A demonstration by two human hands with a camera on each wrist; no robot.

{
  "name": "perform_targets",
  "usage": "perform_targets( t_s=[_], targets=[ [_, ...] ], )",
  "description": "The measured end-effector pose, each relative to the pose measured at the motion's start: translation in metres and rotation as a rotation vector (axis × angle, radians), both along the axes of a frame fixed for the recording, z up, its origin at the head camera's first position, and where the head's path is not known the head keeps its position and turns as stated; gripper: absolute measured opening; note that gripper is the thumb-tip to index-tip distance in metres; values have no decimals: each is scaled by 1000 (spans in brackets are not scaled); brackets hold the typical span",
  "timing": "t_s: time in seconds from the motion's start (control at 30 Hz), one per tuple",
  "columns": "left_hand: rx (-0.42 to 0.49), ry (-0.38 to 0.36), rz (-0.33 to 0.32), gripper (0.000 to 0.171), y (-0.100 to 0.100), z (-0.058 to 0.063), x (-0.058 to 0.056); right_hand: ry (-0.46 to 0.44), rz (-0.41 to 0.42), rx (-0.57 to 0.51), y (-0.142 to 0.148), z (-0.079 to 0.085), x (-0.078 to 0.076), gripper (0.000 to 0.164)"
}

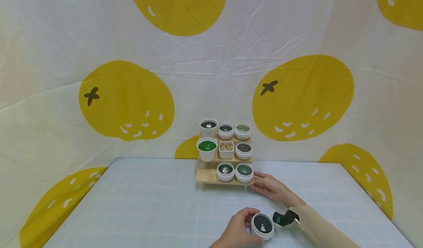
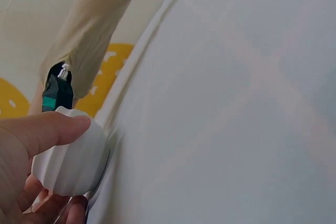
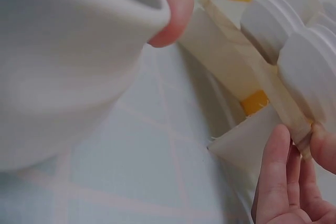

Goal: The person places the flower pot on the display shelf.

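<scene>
My left hand (image 1: 238,229) curls round a small white ribbed pot (image 1: 262,226) at the near edge of the worktop (image 1: 148,204), thumb on its fluted wall. My right hand (image 1: 271,188) pinches the right end of the bottom step of the wooden stand (image 1: 211,176), just beside the two pots there. The pot looks light but hard, likely brittle and smooth, with dark filling that could spill; I judge the ribbed sides give the safest grip, keeping it level.
</scene>
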State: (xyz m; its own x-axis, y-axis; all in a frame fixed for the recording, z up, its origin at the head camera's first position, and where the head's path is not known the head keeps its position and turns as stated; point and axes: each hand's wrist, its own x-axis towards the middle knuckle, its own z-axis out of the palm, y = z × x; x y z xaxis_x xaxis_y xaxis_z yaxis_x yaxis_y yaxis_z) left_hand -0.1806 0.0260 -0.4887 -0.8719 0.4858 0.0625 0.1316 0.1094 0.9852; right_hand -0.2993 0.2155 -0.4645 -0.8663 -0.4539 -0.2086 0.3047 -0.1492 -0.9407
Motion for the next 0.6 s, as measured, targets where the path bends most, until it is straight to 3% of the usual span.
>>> perform_targets(
  t_s=[0.6],
  targets=[
    [-38,17,89,55,5,-3,5,-20,-8,4,-3,0,0,67]
  ],
)
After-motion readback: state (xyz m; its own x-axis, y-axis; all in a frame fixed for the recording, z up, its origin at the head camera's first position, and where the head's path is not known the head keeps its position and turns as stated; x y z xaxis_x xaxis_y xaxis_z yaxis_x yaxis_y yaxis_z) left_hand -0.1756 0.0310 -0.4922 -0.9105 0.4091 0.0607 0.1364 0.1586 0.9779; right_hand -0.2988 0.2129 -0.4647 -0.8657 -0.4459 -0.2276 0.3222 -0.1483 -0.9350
